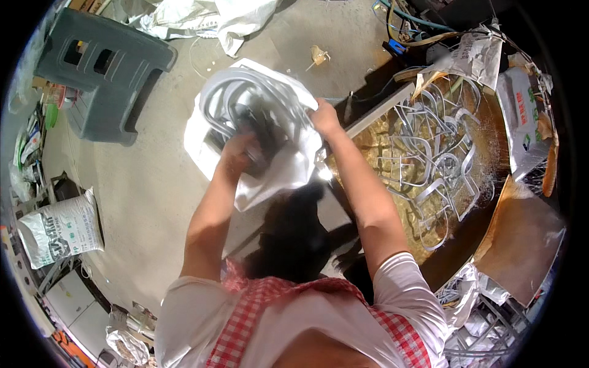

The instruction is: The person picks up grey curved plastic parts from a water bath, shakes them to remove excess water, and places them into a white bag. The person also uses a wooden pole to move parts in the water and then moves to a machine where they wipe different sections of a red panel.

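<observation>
A white sack [208, 159] stands with its mouth open in front of me. Grey curved strips [230, 83], bent into loops, fill it and rise above its far rim. My left hand [239, 152] reaches inside among the strips; its fingers are blurred and partly hidden, so their grip does not show. At the sack's right edge, my right hand [325, 116] is closed on the rim. To the right lies a tangled heap of similar grey strips [438, 147] in a shallow, brown-lined box [380, 135].
A grey-green plastic stool [116, 58] stands at the far left, with a printed white sack [61, 227] nearer on that side. White sacking [208, 15] lies at the back. A cardboard sheet [521, 239] and a grey printed bag [524, 116] line the right side.
</observation>
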A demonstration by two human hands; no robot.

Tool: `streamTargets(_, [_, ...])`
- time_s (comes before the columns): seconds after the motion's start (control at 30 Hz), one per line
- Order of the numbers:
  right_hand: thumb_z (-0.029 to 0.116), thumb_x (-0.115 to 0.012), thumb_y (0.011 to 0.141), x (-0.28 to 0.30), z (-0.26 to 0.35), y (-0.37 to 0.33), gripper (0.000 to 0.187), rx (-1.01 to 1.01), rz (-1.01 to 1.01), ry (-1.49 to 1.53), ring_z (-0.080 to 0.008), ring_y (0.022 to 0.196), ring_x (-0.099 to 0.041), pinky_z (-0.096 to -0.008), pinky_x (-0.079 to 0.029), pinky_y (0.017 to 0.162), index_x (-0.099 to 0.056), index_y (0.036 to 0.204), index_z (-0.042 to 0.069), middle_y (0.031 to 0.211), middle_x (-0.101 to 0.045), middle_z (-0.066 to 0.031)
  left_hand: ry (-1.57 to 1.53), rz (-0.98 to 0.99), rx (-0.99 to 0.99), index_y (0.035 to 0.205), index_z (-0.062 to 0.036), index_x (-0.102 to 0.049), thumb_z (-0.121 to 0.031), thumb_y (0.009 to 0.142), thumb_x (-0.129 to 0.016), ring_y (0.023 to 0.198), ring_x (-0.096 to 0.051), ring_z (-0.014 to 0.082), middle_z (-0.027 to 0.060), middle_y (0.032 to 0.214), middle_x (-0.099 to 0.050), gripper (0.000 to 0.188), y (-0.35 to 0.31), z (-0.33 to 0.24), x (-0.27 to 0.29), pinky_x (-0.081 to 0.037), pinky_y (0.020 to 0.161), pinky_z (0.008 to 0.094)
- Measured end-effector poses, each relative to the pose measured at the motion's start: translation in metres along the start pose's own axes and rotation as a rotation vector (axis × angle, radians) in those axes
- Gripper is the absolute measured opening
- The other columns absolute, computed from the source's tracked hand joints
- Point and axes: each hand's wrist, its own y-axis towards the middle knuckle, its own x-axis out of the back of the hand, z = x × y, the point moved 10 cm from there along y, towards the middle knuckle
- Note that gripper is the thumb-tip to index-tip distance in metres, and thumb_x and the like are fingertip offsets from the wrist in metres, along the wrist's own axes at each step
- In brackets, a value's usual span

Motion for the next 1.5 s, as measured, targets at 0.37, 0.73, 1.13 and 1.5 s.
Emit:
streamTargets(0.37, [0.015, -0.059, 0.076, 0.008, 0.026, 0.004, 0.047, 0.031, 0.090, -0.002, -0.0285, 0.093, -0.057, -0.0323, -0.043, 0.080, -0.046, 0.115, -0.008, 0.104, -0.058, -0.0227, -0.215, 0.257, 0.238, 0.096, -0.0010, -0.049, 0.000, 0.077, -0.054, 0.065, -0.052, 0.0195, 0.0078, 0.081, -0.052, 0.020, 0.023, 0.042, -0.020, -0.046, 0.062, 0.0318])
streamTargets(0.73, [0.012, -0.054, 0.072, 0.020, 0.019, 0.011, 0.035, 0.058, -0.069, 0.171, -0.0373, 0.089, -0.057, -0.0396, -0.045, 0.078, -0.055, 0.104, 0.001, 0.091, -0.060, -0.0234, -0.326, 0.264, 0.263, 0.092, -0.0017, -0.057, -0.009, 0.076, -0.057, 0.071, -0.055, 0.0245, 0.0108, 0.092, -0.057, 0.017, 0.123, 0.082, -0.022, -0.049, 0.068, 0.0333])
streamTargets(1.13, [0.006, -0.058, 0.073, 0.081, 0.105, -0.058, 0.040, 0.279, -0.241, 0.291, -0.0303, 0.082, -0.062, -0.0339, -0.046, 0.074, -0.053, 0.112, 0.004, 0.087, -0.062, -0.0201, 1.287, -0.629, -0.379, 0.112, 0.0040, -0.049, -0.017, 0.072, -0.052, 0.106, -0.051, 0.0341, 0.0241, 0.115, -0.051, 0.045, 0.092, -0.012, 0.028, -0.040, 0.090, 0.0367])
streamTargets(1.5, [0.015, -0.058, 0.077, 0.035, 0.069, -0.051, 0.055, 0.290, 0.056, 0.410, -0.0284, 0.113, -0.043, -0.0341, -0.033, 0.094, -0.038, 0.125, -0.002, 0.124, -0.043, -0.0191, 1.267, -0.199, -0.528, 0.100, 0.0015, -0.059, -0.020, 0.075, -0.053, 0.090, -0.059, 0.0339, 0.0208, 0.093, -0.061, 0.033, 0.109, 0.001, -0.045, -0.046, 0.078, 0.0383])
